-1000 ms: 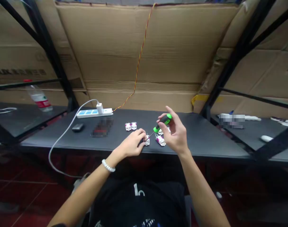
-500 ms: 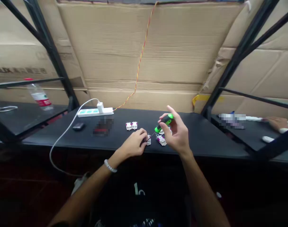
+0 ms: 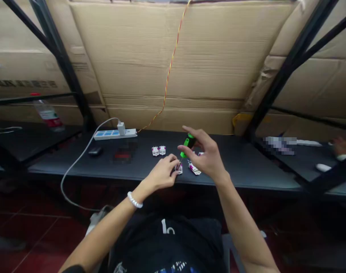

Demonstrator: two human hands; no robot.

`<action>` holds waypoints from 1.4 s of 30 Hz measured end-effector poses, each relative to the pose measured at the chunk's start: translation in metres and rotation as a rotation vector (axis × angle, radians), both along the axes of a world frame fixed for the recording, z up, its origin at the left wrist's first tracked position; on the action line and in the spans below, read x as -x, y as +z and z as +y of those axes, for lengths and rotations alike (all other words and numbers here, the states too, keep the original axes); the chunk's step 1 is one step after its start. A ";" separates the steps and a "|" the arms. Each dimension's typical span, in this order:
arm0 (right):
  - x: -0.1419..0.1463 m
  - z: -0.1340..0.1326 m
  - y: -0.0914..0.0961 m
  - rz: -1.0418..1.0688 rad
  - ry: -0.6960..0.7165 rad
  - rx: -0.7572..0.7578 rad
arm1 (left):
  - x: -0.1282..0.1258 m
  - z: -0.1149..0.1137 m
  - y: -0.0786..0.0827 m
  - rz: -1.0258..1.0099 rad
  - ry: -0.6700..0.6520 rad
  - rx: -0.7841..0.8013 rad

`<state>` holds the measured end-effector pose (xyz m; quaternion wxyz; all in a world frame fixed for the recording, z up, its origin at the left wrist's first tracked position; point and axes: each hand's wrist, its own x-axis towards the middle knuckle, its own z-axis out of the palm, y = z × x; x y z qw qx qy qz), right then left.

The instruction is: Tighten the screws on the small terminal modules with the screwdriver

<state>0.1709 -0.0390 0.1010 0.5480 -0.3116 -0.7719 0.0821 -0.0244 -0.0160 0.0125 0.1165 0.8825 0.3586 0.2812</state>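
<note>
My right hand [image 3: 205, 151] is closed around the green and black handle of a screwdriver [image 3: 187, 145], which stands steeply tilted. Its thin shaft points down at a small white and purple plastic part [image 3: 180, 169] near the table's front edge. My left hand [image 3: 164, 171] pinches that part from the left, its fingertips near the shaft's tip; the exact contact is hidden. Another white and purple part [image 3: 194, 169] lies just right of it, partly below my right hand. Two similar parts [image 3: 158, 151] sit side by side farther back.
A white power strip [image 3: 113, 134] with a plugged-in charger stands at the back left, its white cable hanging over the front edge. Nearby lies a small black object [image 3: 95, 151]. A bottle [image 3: 50, 115] is at far left. Black metal posts [image 3: 264, 102] flank the table. Another person's hand [image 3: 343, 146] shows at far right.
My right hand has moved left and the screwdriver has swung from a slanted to a steeper position over the part. My left hand stays in nearly the same place. The hand at far right has shifted.
</note>
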 end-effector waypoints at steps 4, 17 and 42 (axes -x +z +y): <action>0.002 0.000 0.007 -0.034 0.115 0.021 | 0.000 0.001 0.000 -0.014 0.002 0.013; 0.002 0.007 0.012 0.010 0.179 0.039 | -0.004 -0.001 -0.002 -0.127 0.039 0.070; -0.007 0.012 0.018 0.023 0.157 0.104 | 0.003 0.007 0.000 -0.024 -0.147 -0.017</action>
